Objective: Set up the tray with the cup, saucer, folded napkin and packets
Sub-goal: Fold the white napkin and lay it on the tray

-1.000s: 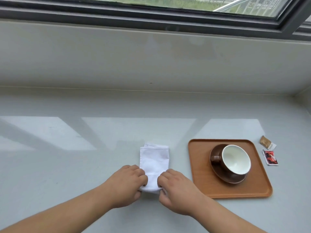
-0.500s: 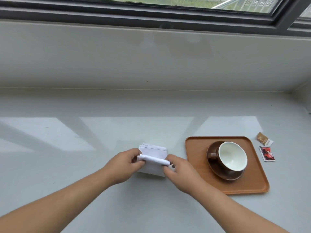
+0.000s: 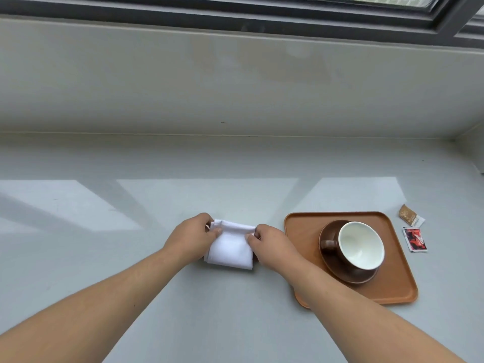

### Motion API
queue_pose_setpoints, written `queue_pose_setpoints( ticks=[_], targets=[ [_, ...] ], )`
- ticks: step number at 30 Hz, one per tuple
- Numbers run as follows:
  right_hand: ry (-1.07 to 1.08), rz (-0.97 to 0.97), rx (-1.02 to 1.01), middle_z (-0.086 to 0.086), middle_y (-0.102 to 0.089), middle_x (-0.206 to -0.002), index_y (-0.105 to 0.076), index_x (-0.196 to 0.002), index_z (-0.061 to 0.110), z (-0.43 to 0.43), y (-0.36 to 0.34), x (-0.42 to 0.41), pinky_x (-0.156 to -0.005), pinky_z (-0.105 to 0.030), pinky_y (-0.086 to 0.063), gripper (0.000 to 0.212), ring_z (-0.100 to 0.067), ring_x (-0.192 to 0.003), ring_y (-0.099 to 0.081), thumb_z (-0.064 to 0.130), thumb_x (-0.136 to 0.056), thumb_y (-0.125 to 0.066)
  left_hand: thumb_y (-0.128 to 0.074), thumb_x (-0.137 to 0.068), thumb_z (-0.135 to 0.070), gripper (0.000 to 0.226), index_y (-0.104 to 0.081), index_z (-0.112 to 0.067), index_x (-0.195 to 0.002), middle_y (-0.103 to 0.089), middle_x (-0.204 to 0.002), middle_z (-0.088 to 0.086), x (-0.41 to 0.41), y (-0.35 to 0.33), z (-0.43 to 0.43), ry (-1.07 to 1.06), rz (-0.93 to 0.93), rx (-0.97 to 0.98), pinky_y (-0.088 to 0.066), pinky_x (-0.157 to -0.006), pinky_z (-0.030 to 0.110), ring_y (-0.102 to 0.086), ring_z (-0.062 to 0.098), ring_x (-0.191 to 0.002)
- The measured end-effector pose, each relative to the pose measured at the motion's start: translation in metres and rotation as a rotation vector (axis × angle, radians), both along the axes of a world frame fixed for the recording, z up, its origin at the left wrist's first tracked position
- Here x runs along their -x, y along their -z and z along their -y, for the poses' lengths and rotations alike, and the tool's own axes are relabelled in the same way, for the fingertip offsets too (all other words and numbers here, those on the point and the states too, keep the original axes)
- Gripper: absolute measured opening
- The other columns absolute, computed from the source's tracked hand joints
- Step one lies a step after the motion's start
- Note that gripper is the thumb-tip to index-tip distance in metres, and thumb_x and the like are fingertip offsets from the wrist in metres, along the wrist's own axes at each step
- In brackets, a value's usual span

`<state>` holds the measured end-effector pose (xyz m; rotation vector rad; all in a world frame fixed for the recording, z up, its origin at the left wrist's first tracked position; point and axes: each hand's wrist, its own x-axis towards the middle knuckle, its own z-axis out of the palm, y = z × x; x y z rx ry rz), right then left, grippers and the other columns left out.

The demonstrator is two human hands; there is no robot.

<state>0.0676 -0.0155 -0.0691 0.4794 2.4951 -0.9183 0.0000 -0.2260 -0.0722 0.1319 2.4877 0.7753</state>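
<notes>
the brown tray [image 3: 303, 226] holds a brown saucer [image 3: 331, 260] with a white-lined cup [image 3: 361, 244] on it, the cup empty. two packets lie on the counter just right of the tray, a tan packet [image 3: 410, 218] and a red packet [image 3: 416, 239]. the white napkin [image 3: 230, 248] lies folded on the grey counter [image 3: 131, 218] left of the tray; the left hand [image 3: 190, 239] and right hand [image 3: 272, 248] each pinch a far corner. a dark window frame [image 3: 235, 14] runs above the ledge.

A home or café windowsill: pale stone ledge [image 3: 235, 323] beneath a dark-framed window [image 3: 262, 11].
</notes>
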Motion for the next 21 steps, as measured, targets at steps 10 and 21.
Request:
queue_pose_setpoints(
  ticks=[10,21],
  targets=[
    [0.013,-0.012,-0.220,0.010,-0.051,-0.075,-0.051,-0.096,0.020,0.010,0.010,0.003,-0.058,-0.033,-0.039,0.025,-0.023,-0.078,-0.054,0.044,-0.095,-0.052,-0.067,-0.088,-0.046,0.029,-0.061,-0.027,-0.109,-0.055,-0.100,-0.007,0.015,-0.001,-0.003,0.230,-0.088,0.241,-0.051,-0.070,0.034,-0.060,0.018,-0.086],
    [0.021,0.011,-0.219,0.003,-0.058,-0.086,-0.055,-0.101,0.016,0.011,0.008,0.002,-0.062,-0.033,-0.041,0.028,-0.024,-0.080,-0.055,0.043,-0.096,-0.049,-0.063,-0.084,-0.028,0.020,-0.049,-0.026,-0.098,-0.068,-0.083,-0.003,0.001,-0.002,-0.003,0.105,0.066,0.133,-0.043,-0.054,0.030,-0.064,0.017,-0.068]
  ],
)
